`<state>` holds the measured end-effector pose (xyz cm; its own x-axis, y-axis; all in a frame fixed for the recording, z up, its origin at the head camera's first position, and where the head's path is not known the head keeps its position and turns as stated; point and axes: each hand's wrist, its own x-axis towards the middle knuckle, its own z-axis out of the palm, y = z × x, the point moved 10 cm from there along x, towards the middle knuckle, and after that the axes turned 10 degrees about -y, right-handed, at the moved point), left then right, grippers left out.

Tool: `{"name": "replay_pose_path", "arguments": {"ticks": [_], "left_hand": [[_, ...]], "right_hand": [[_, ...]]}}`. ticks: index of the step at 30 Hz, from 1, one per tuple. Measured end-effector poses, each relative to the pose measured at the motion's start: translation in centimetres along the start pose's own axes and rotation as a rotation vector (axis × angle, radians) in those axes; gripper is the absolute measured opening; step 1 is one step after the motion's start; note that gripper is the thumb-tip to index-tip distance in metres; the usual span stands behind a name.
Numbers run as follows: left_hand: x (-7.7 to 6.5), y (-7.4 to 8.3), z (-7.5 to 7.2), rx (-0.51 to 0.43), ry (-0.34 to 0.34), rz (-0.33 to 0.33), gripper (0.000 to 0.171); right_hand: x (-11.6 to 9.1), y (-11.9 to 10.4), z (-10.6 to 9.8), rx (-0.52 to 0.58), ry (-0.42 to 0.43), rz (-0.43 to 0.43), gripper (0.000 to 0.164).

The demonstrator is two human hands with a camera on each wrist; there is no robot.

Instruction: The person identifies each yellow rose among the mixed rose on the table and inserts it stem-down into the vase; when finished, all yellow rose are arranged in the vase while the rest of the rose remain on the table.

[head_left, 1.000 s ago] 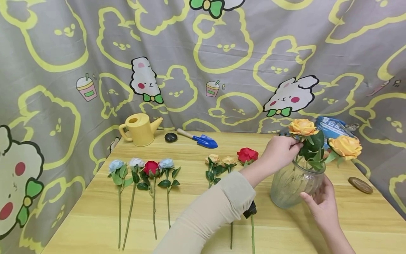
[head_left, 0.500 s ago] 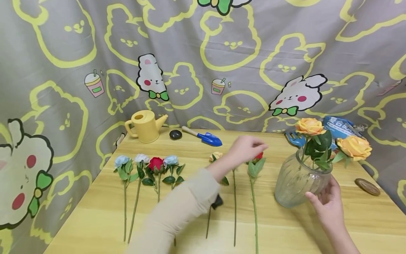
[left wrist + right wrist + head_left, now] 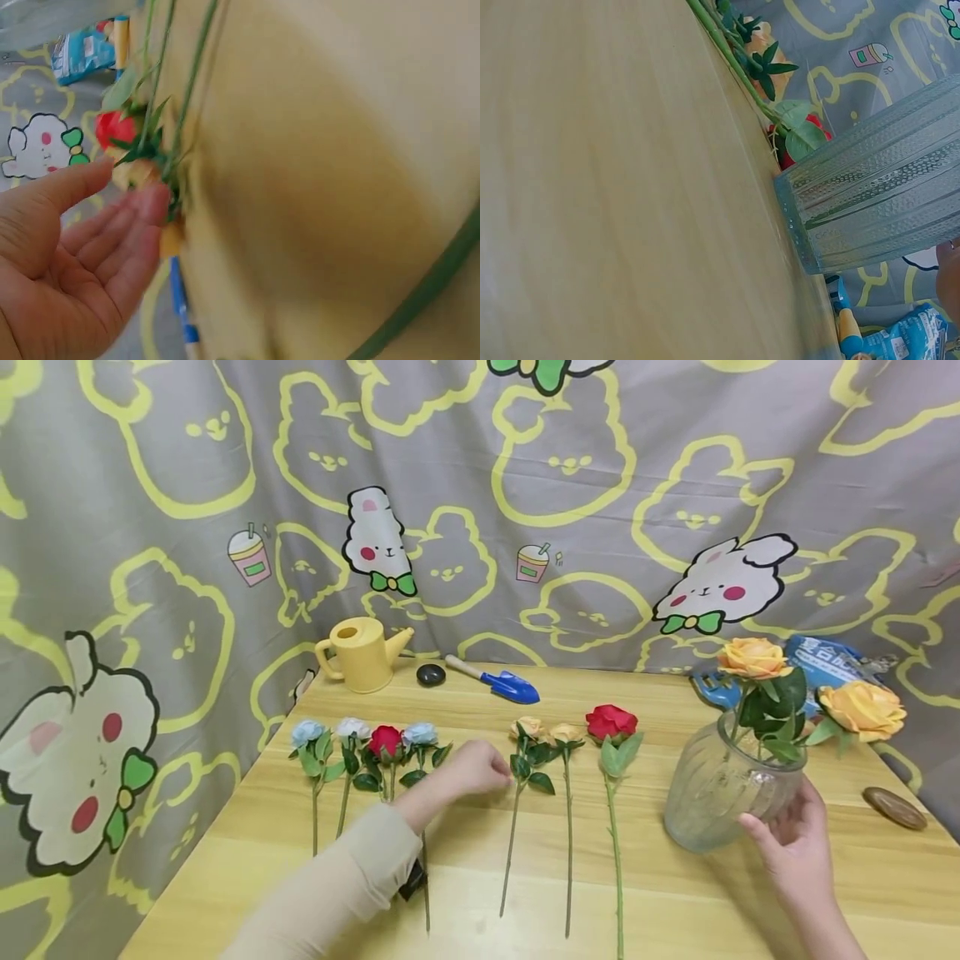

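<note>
My right hand [image 3: 798, 843] holds a clear ribbed glass vase [image 3: 720, 802] by its right side, thumb toward me. The vase leans to the right. Two orange roses [image 3: 753, 657] stand in it, one upright and one drooping over the rim. My left hand [image 3: 476, 768] reaches beside a small yellow rose [image 3: 528, 727] lying on the table. In the left wrist view its thumb and fingers [image 3: 139, 262] are apart, with nothing between them. A second yellow rose [image 3: 564, 735] and a large red rose [image 3: 611, 722] lie to the right.
Blue, white and red flowers [image 3: 386, 741] lie left, partly behind my sleeve. Along the back are a yellow watering can [image 3: 362, 656], a black stone [image 3: 431, 674] and a blue trowel [image 3: 512, 687]. A blue rake [image 3: 716, 692], a blue bag [image 3: 832, 664] and a brown oval object [image 3: 894, 807] sit right.
My left hand has withdrawn from the orange rose at the vase mouth and moved left to the small yellow rose. The right hand stays on the vase. The head view has shifted slightly left.
</note>
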<state>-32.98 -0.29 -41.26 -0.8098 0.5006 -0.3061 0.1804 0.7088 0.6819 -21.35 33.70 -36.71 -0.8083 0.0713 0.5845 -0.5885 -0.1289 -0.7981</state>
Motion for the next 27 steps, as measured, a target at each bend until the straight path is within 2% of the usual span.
{"name": "replay_pose_path", "arguments": {"ticks": [4,7,20,27], "left_hand": [[-0.2,-1.1,2.0,0.021,-0.008,-0.040,0.013],[-0.1,-1.2,2.8,0.009,0.003,-0.045,0.011],[0.5,-2.3,3.6,-0.103,0.044,-0.131,0.019],[0.9,-3.0,4.2,-0.191,0.025,-0.125,0.015]], "right_hand": [[0.1,-0.1,0.1,0.004,-0.009,-0.011,0.072],[0.1,-0.1,0.1,0.002,-0.008,-0.007,0.072],[0.0,0.2,-0.2,-0.019,0.009,0.019,0.072],[0.0,0.2,-0.2,-0.019,0.008,0.024,0.073]]}}
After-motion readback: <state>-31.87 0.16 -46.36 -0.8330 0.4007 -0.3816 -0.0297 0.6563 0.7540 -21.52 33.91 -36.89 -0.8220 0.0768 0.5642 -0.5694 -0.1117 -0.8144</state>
